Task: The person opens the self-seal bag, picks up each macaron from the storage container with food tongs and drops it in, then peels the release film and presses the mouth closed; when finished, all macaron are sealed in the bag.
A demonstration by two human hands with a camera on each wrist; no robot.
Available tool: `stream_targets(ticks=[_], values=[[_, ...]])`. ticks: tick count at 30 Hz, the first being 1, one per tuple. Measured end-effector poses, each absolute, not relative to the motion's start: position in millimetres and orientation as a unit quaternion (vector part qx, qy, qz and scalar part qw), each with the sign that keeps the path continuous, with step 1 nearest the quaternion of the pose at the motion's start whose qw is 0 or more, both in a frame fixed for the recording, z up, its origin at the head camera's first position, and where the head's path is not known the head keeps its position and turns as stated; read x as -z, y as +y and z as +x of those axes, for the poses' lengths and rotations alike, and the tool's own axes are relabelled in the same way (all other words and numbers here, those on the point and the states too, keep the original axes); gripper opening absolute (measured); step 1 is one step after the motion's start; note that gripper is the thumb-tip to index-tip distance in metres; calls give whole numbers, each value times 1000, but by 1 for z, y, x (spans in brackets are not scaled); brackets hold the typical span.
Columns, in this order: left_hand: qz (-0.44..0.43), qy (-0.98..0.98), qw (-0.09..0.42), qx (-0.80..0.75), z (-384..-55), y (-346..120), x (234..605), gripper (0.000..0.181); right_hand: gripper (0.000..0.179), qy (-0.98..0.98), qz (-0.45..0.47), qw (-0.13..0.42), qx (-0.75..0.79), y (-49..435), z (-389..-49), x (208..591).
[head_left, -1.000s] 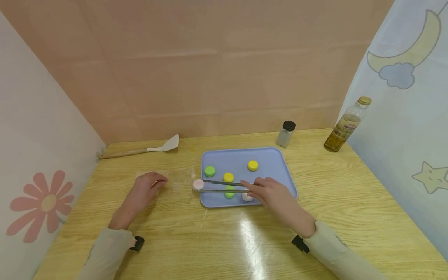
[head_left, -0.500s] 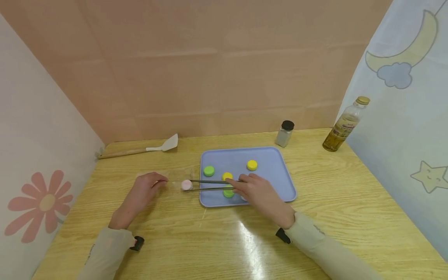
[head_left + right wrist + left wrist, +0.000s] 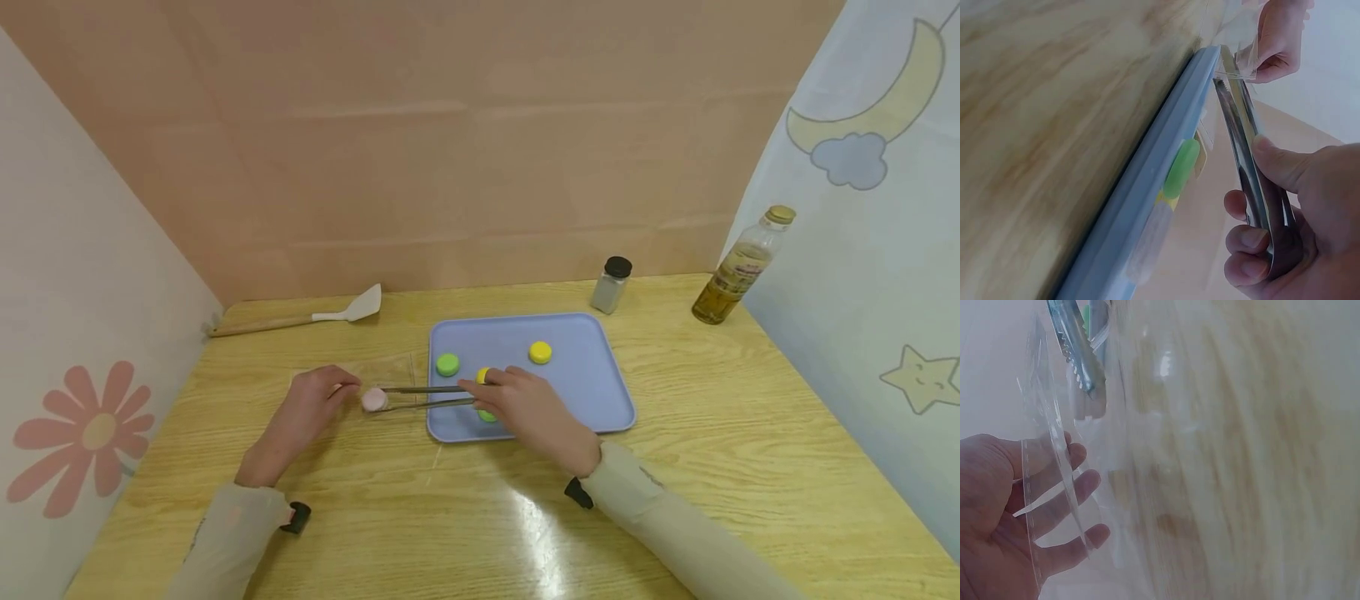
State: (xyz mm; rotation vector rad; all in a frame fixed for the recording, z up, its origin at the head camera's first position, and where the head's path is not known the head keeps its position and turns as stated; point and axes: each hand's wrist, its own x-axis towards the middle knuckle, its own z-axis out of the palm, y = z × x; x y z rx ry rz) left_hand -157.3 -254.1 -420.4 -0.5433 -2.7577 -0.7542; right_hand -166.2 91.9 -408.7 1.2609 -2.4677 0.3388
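My left hand (image 3: 311, 408) pinches the edge of a clear plastic bag (image 3: 393, 367) lying left of the blue tray (image 3: 585, 392). Its other fingers spread behind the film in the left wrist view. My right hand (image 3: 536, 417) grips metal tongs (image 3: 1244, 150) over the tray, their arms reaching left into the bag's mouth. At the toothed tips is a pale pink macaron (image 3: 374, 401), within the bag and close to my left fingertips. Green (image 3: 447, 364) and yellow macarons (image 3: 540, 352) sit on the tray. A pale one (image 3: 1150, 240) shows in the right wrist view, hidden from the head view by my right hand.
A white-headed spatula (image 3: 363, 305) with a wooden handle lies at the back left. Behind the tray's right corner stands a black-capped jar (image 3: 611, 287), and farther right an oil bottle (image 3: 738, 271). Cloth walls (image 3: 465, 167) border the wooden table (image 3: 450, 517).
My right hand and the tongs have moved left, carrying the pink macaron from the tray's left edge deep into the bag. The left hand stays nearly still.
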Motion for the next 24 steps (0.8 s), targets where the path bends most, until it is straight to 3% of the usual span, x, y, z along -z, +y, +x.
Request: stream_targets(ticks=[24], values=[[-167,-937,86,295,-158,-255,421,13,35,-875,453,144,-93,52,-171,410]])
